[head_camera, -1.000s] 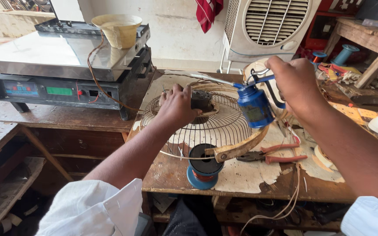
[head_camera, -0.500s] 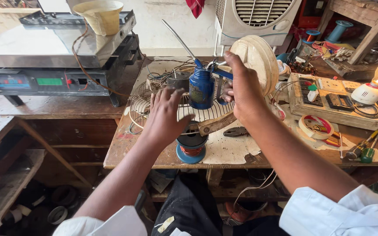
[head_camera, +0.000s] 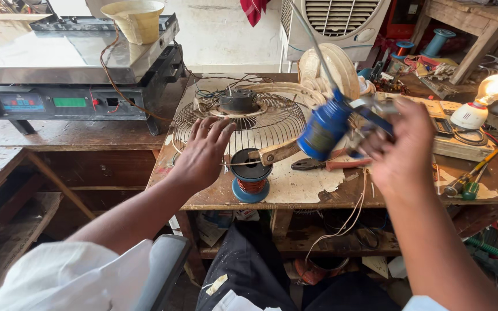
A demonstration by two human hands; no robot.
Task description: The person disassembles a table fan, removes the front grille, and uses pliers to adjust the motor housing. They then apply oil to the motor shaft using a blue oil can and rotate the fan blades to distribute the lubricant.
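My right hand grips a blue oil can with a long thin spout pointing up; both are blurred, above the bench's middle. My left hand lies flat, fingers spread, on the near rim of a round wire fan guard that rests on the wooden bench. A small dark motor part sits at the guard's centre. In front of the guard a blue spool of copper wire stands upright, just right of my left hand.
A digital weighing scale carrying a cream bowl stands at the left. Pliers lie right of the spool. A lit bulb on a white holder, screwdrivers, cream fan blades and an air cooler fill the right and back.
My right hand has drawn the oil can off the fan guard, toward me and to the right. My left hand has slid from the guard's centre to its near rim.
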